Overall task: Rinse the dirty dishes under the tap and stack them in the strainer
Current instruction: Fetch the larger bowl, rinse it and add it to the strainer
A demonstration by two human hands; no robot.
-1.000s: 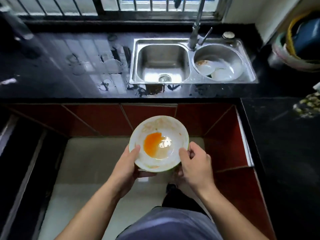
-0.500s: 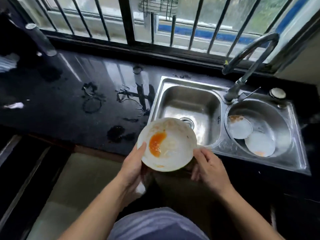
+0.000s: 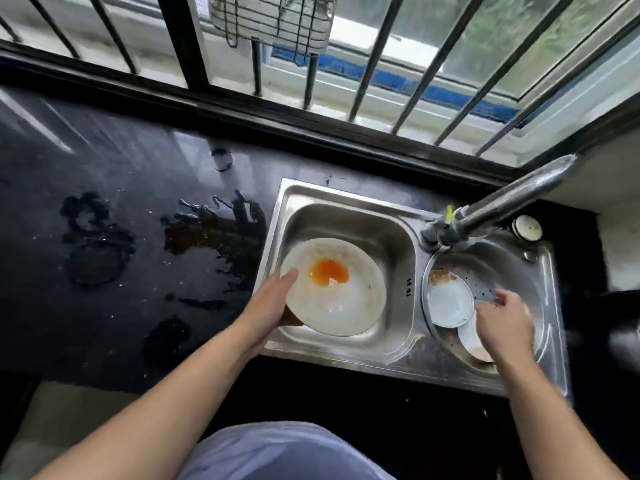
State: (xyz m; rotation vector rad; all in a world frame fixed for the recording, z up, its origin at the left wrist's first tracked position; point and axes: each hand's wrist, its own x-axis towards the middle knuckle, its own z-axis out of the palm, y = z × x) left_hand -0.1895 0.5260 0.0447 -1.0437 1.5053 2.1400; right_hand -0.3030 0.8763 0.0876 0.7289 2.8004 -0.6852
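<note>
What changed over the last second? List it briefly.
The bowl moved forward, from over the floor to the left basin. The right hand let go and reached into the right basin, above the plates. The left hand still grips the bowl; the plates stayed put.

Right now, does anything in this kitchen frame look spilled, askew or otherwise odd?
Yes: liquid lies spilled in puddles across the black countertop, left of the sink. The bowl in the left hand carries orange residue, which is expected for dirty dishes. Nothing looks broken.
</note>
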